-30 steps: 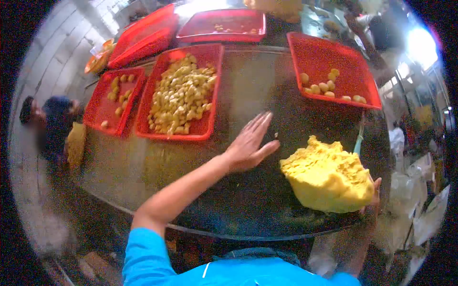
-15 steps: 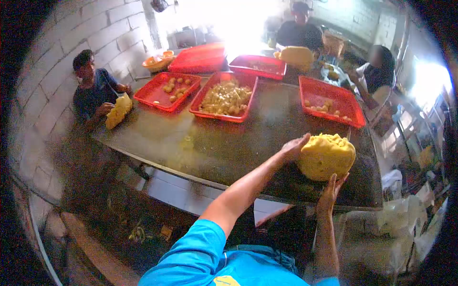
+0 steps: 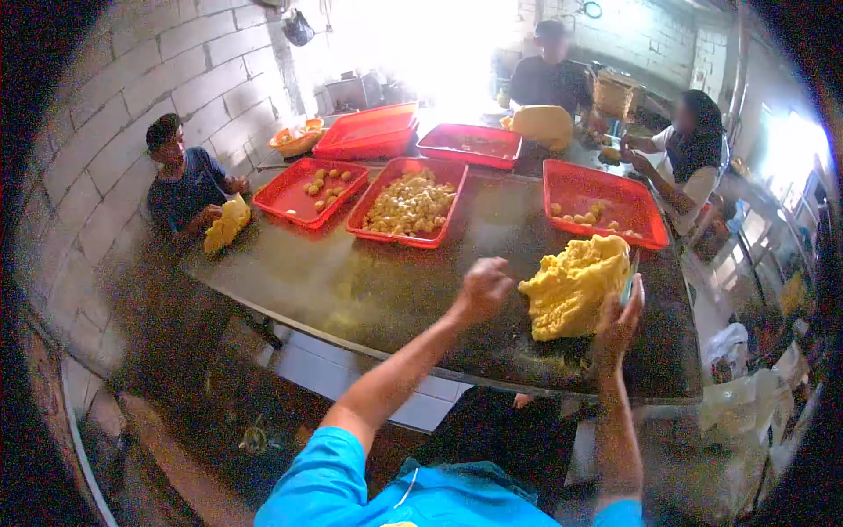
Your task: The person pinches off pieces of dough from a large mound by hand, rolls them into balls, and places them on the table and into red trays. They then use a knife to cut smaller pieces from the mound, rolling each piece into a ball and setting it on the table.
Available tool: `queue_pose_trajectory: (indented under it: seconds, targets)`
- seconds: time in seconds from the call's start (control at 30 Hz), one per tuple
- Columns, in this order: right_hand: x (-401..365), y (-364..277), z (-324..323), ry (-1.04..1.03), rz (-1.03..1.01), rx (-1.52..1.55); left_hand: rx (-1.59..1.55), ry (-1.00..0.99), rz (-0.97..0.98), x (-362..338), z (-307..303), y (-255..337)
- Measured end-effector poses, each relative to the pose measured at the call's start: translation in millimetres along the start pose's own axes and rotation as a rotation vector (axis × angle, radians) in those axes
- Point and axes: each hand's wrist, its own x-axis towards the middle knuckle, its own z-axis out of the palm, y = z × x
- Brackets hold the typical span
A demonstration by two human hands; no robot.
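A big lump of rough yellow dough [image 3: 575,285] rests at the right front of the dark table [image 3: 334,290]. At the dough's right side is my right hand [image 3: 618,327], its fingers pointing up around a thin blue-green thing [image 3: 628,288] with a narrow pale upper end. Most of that thing is hidden by the fingers and dough; I cannot tell its kind. My left hand [image 3: 486,288] is raised over the table, apart from the dough on its left, with the fingers curled into a fist. Nothing sticks out of it.
Red trays of dough balls stand beyond: one left [image 3: 303,167], a fuller one mid-table [image 3: 356,230], one right [image 3: 606,171]. A person [image 3: 189,180] at the left handles dough [image 3: 228,224]. Two others [image 3: 549,83] work at the back and right. Plastic bags [image 3: 729,342] hang at the right.
My left hand has come off the dough, moved left and closed. The dough has turned from a smooth rounded side to a rough one. A blue-green thing now shows by my right hand.
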Motion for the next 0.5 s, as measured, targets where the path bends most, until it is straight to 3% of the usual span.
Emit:
queue_pose_trajectory:
  seconds: [0.03, 0.1, 0.17, 0.2, 0.23, 0.27, 0.3, 0.33, 0.37, 0.4, 0.43, 0.47, 0.5]
  targets:
    - [-9.8, -25.2, 4.8, 0.005, 0.005, 0.005, 0.295, 0.018, 0.278, 14.2, -18.3, -35.0]
    - [-25.3, -57.1, 16.2, -0.082, -0.114, 0.014, 0.271, 0.116, -0.064, 35.6, -50.5, -51.4]
    - [-31.6, -42.2, 32.7, -0.072, -0.143, -0.085, 0.471, 0.222, 0.074, 55.6, -89.4, -69.7]
    - [-31.6, -35.0, 40.4, -0.062, -0.187, -0.189, 0.488, 0.148, -0.12, 69.0, -111.4, -95.8]
    - [-29.2, -29.5, 41.3, -0.064, -0.215, -0.196, 0.635, 0.351, 0.094, 72.3, -121.8, -148.2]
    - [-23.3, -26.8, 37.5, -0.058, -0.205, -0.203, 0.681, 0.249, -0.076, 81.2, -143.8, -126.4]
    - [-13.8, -25.2, 30.7, -0.151, -0.204, -0.158, 0.805, 0.295, 0.006, 91.7, -162.8, -198.3]
    - [-6.2, -17.9, 24.4, -0.242, -0.195, -0.12, 0.821, 0.231, -0.052, 105.4, -180.2, -170.4]
    - [0.9, 12.2, 24.0, -0.26, -0.295, -0.116, 0.526, 0.022, -0.161, 124.8, -201.8, -179.9]
    - [16.5, 5.7, 14.0, -0.237, -0.263, -0.161, 0.432, 0.022, -0.016, 132.7, -214.3, -186.2]
    - [36.7, -16.7, 2.1, -0.396, 0.122, 0.333, 0.469, 0.102, -0.031, 142.4, -221.4, -230.0]
    - [48.5, -25.0, -10.3, -0.494, 0.497, 0.844, 0.699, -0.012, -0.006, 152.4, -232.0, -219.1]
    - [43.9, -1.1, -8.6, -0.472, 0.165, 0.51, 0.749, -0.032, -0.076, 161.6, -240.2, -241.5]
